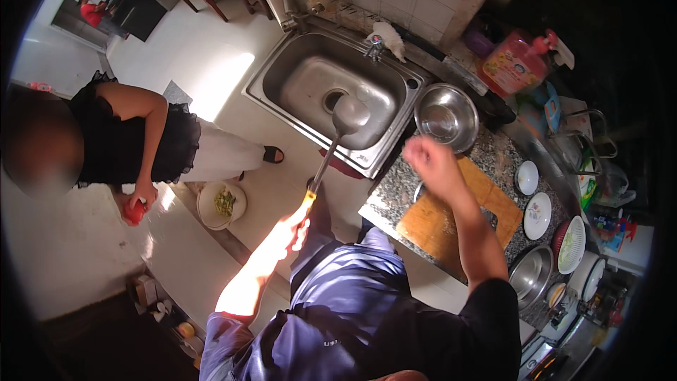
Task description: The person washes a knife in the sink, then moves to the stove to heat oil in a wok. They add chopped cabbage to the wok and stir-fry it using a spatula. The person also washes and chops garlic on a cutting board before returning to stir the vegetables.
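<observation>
My left hand [290, 233] is closed round the yellow end of a long metal ladle [326, 166]. The round bowl of the ladle hangs over the steel sink [282, 74], close to the drain. Above the granite counter, my right hand [431, 164] is smeared by motion, and its fingers look partly bent. It is between a steel bowl [446, 116] and a wooden cutting board [437, 222]. My right forearm passes over the board and hides part of it. A dark blade-like thing [488, 219] shows beside the forearm on the board.
A faucet [375, 46] stands behind the sink, and a pink pump bottle [518, 63] to its right. Small white dishes [537, 216], a colander [570, 243] and another steel bowl [530, 275] line the right. At left, a person [134, 134] holds something red near a bowl of greens [221, 204].
</observation>
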Available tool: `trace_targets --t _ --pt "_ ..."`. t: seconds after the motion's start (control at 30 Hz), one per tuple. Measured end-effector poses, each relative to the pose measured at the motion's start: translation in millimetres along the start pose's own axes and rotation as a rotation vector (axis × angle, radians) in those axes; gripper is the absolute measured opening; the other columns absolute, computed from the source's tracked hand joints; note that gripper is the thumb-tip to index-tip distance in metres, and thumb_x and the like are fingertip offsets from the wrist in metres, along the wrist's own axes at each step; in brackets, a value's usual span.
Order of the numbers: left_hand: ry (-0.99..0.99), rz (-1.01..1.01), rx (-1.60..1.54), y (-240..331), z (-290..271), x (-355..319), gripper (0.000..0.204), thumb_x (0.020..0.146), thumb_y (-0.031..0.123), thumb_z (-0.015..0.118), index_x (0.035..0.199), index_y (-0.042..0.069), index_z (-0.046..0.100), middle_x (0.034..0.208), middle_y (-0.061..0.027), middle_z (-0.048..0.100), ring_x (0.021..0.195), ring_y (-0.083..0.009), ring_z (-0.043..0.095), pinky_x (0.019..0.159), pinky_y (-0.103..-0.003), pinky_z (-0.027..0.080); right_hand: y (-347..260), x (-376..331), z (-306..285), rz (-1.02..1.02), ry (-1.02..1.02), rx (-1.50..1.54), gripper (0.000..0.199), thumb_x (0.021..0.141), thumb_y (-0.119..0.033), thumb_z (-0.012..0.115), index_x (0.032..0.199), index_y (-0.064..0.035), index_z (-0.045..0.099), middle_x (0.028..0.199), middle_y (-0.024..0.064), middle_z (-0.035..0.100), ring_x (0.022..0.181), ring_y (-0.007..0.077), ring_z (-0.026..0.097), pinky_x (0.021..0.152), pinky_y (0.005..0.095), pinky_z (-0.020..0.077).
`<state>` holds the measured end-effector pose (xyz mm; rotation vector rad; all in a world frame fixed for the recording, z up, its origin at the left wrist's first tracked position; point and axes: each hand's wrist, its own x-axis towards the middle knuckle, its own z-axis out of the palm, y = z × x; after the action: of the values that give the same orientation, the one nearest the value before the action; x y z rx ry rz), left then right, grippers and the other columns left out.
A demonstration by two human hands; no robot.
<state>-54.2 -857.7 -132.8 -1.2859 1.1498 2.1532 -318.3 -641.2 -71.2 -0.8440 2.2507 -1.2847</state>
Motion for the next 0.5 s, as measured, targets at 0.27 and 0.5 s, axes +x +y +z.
trace_targets --t 0.27,0.5 --pt "-0.236 -0.305 -0.091 115.4 -17.5 141.9 0.037 0.087 0.047 0.041 0.069 0.015 0.039 0.049 0.008 0.025 0.037 -0.0043 0.018 0.033 -0.019 0.015 35.2 240.8 63.0 0.331 0.422 -0.253 0.064 0.078 -0.037 0.056 0.126 -0.0023 0.031 0.095 0.0177 0.059 0.091 0.0327 0.056 0.079 0.0373 0.043" --pt "-0.293 -0.433 -0.018 153.7 -15.3 217.7 0.039 0.087 0.049 0.039 0.068 0.016 0.039 0.048 0.0093 0.022 0.036 -0.0033 0.017 0.033 -0.019 0.015 43.1 268.7 64.7 0.41 0.325 -0.56 0.052 0.082 -0.023 0.047 0.126 -0.0025 0.03 0.104 0.025 0.054 0.094 0.039 0.053 0.08 0.0436 0.0417"
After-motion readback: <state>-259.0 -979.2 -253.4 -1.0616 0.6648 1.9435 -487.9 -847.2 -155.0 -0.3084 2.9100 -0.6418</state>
